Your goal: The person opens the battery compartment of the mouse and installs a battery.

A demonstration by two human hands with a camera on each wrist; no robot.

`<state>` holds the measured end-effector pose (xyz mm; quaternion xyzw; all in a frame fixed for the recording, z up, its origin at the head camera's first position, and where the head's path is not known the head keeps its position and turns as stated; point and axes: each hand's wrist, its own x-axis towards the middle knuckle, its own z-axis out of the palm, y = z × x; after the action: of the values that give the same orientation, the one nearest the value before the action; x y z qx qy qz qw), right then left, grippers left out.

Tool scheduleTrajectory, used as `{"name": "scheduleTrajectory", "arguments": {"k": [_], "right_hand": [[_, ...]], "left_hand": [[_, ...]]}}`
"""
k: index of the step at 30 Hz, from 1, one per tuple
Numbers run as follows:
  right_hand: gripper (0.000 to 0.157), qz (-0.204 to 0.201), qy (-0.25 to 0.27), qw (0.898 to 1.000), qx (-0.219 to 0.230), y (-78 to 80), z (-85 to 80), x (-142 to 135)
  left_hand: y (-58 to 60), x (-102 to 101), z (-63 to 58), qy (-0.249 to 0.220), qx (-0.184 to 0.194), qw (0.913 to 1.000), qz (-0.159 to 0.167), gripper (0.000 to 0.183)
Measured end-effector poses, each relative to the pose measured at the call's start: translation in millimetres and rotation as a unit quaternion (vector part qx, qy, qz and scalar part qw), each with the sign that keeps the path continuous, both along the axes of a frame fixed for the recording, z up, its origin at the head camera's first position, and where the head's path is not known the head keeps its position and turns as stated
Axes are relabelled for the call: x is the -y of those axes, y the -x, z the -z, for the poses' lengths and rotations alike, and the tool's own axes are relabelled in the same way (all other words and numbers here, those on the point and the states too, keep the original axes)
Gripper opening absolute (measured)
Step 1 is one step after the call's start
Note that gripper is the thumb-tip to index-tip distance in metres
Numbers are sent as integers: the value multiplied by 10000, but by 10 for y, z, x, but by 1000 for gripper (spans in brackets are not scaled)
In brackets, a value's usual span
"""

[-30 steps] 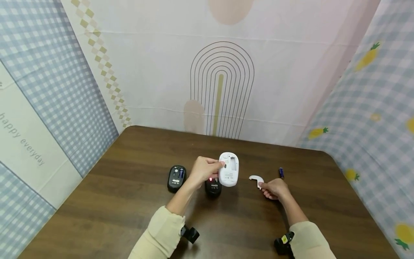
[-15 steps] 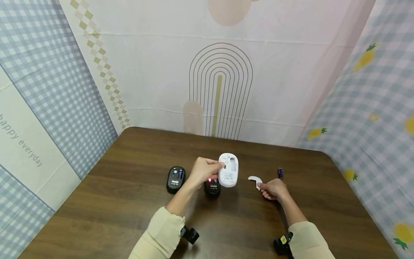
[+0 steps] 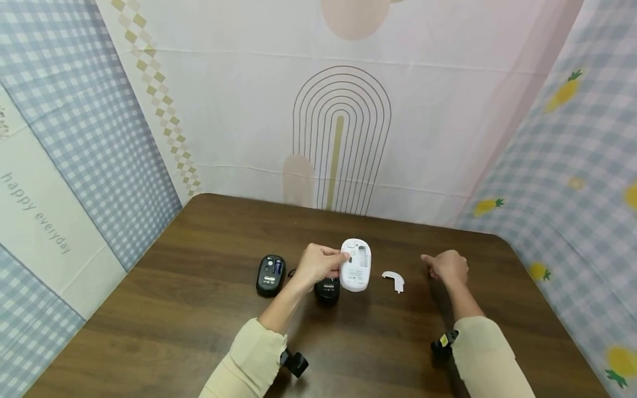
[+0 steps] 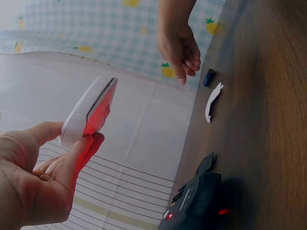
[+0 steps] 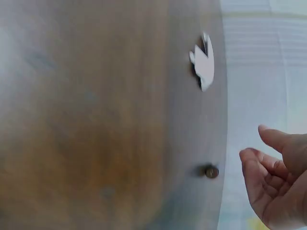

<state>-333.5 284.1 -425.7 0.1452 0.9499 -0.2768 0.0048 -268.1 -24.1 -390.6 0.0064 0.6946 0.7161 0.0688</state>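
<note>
My left hand [image 3: 314,265] holds a white computer mouse [image 3: 356,276] above the table, thumb on its underside, where the battery slot is uncovered. In the left wrist view, red light falls on that underside and on my fingers. The white curved battery cover [image 3: 396,279] lies on the table to the right of the mouse. My right hand [image 3: 449,268] hovers beyond the cover with nothing in its grasp; thumb and forefinger stand apart in the right wrist view. Close to it is a dark blue battery [image 4: 208,78] on the table, hidden by that hand in the head view.
A black mouse [image 3: 271,276] lies upside down at the left with a battery showing in its slot. Another black mouse [image 3: 327,291] is partly covered by my left hand and the white mouse. A patterned cloth [image 3: 239,110] hangs behind the brown table [image 3: 164,326].
My right hand has let go of the battery cover, leaving it on the table, and has moved right and away from me towards the battery. The white mouse has shifted slightly right.
</note>
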Motion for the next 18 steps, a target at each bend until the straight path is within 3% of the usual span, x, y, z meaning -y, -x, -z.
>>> {"name": "scheduleTrajectory", "arguments": {"k": [4, 8, 18], "right_hand": [[46, 254, -227, 9988, 346, 80, -6, -103], [42, 171, -315, 9979, 548, 128, 37, -160], [37, 136, -44, 9980, 615, 180, 120, -196]], "left_hand": [[-5, 5, -2, 5, 34, 10000, 24, 24], [-4, 7, -5, -20, 33, 10000, 7, 24], [-1, 10, 19, 49, 88, 9999, -57, 25]]}}
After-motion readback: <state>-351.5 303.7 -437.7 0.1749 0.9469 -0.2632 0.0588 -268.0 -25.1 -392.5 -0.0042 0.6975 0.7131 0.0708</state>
